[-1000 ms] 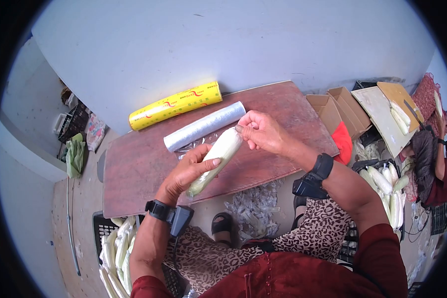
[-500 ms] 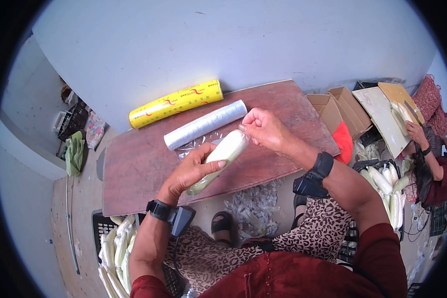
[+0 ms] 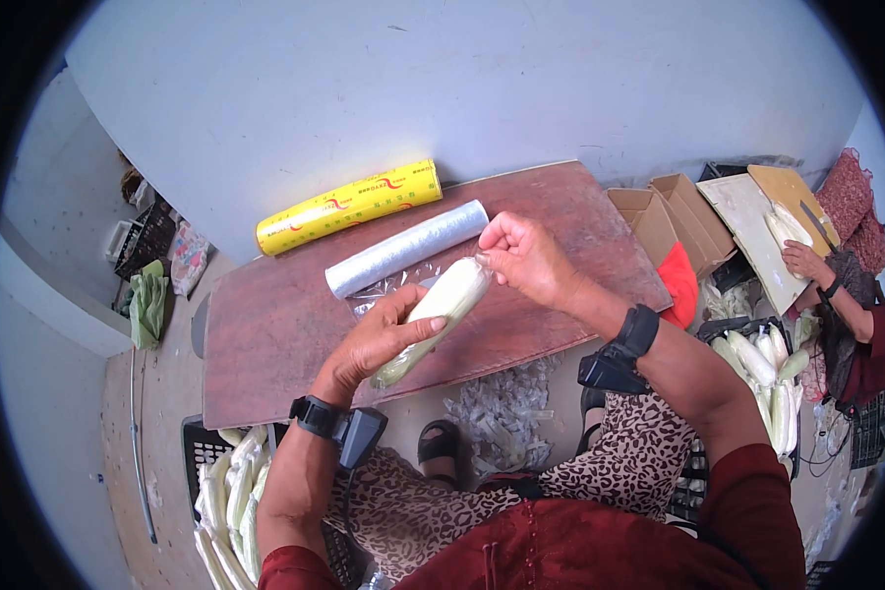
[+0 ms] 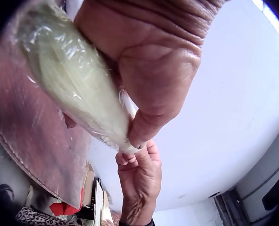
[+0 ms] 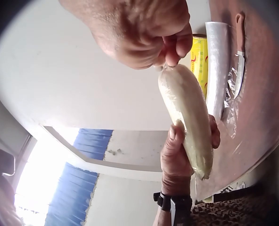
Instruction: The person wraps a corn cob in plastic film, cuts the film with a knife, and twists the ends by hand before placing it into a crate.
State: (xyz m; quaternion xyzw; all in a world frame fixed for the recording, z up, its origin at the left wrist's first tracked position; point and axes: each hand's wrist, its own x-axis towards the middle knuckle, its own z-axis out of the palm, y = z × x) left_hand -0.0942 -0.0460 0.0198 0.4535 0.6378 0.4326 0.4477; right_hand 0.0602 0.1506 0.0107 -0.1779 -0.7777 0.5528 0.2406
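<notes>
My left hand [image 3: 379,334] grips a long pale green-white vegetable [image 3: 442,315] wrapped in clear plastic film, thumb across its near side. It is tilted over the table, its upper end toward the right. At that end my right hand [image 3: 531,264] pinches the gathered film between thumb and fingers. In the left wrist view the film on the vegetable [image 4: 78,84] looks wrinkled and shiny. The right wrist view shows the right fingertips [image 5: 172,59] right at the film's bunched tip. A roll of clear film [image 3: 408,248] lies behind the hands, its loose edge crumpled on the table.
The reddish-brown table [image 3: 265,334] also holds a yellow printed roll [image 3: 349,206] and a knife [image 5: 240,56]. A crate of pale vegetables [image 3: 231,492] stands at lower left, another [image 3: 767,374] at right. Cardboard boxes [image 3: 669,221] and another person's hand [image 3: 806,261] are at right.
The wrapped vegetable's upper end has shifted slightly right, with the right hand still pinching the film there. At far right, the other person's hand has come onto a vegetable on the board.
</notes>
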